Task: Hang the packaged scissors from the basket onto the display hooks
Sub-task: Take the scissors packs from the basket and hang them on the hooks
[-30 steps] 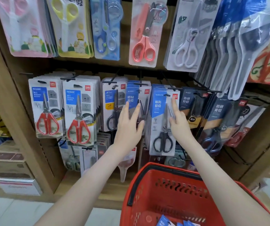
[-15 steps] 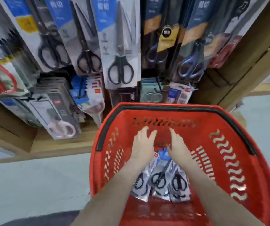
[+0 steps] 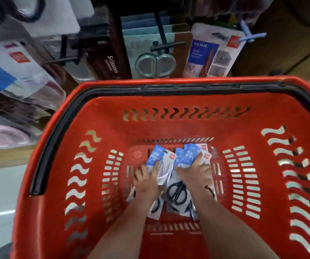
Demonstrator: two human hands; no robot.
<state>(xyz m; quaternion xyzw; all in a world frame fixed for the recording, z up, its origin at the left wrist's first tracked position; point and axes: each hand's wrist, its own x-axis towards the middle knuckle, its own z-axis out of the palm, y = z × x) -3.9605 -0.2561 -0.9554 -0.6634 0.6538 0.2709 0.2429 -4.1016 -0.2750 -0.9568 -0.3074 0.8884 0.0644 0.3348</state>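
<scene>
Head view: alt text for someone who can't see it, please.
Both hands are down in a red plastic shopping basket, left hand and right hand touching blue-and-white packaged black-handled scissors on its floor. Beyond the rim, more packaged scissors hang on black metal display hooks.

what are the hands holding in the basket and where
The right hand curls round the blue card tops of the packaged black-handled scissors; left hand lies spread on a pack, gripping nothing.

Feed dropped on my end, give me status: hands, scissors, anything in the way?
Left hand on packaged scissors, grip unclear; right hand curling round them. All lying in red basket. Nothing blocking.
</scene>
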